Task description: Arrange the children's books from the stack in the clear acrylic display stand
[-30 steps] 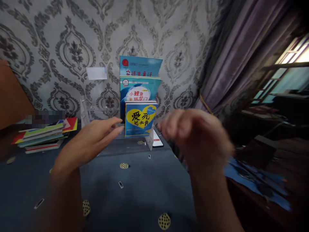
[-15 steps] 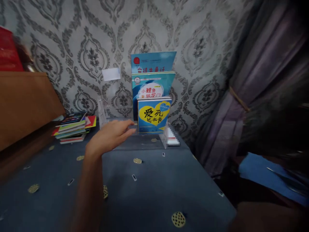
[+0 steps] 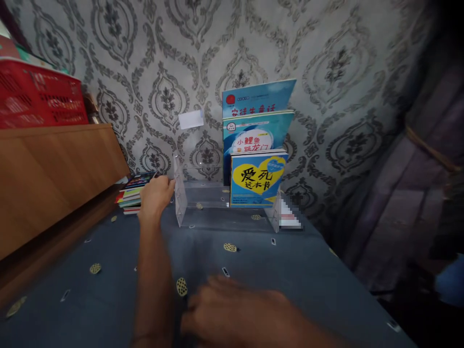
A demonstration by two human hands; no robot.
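Note:
My left hand (image 3: pixel 156 194) is at the right end of a small stack of books (image 3: pixel 132 194). Its fingers look curled in, their tips hidden, so whether it grips a book does not show. Just right of that hand stands a clear acrylic rack (image 3: pixel 180 193) with stepped tiers. Three picture books lean upright on its right half: a blue one with a yellow heart (image 3: pixel 258 179) in front, a teal one (image 3: pixel 259 130) behind it, and a taller blue one (image 3: pixel 261 96) at the back. Low in the view, my right hand (image 3: pixel 232 307) is blurred above the tablecloth, apart from the books.
A dark blue cloth (image 3: pixel 253 270) with a pineapple pattern covers the table. On the left, a red basket (image 3: pixel 43 94) sits on a wooden cabinet (image 3: pixel 61 179). A white card (image 3: pixel 191 119) shows above the rack's left half. A grey curtain (image 3: pixel 395 208) hangs at right.
My left hand has moved left from the rack's middle to the book stack. My right hand has come into view at the bottom. The view has shifted left.

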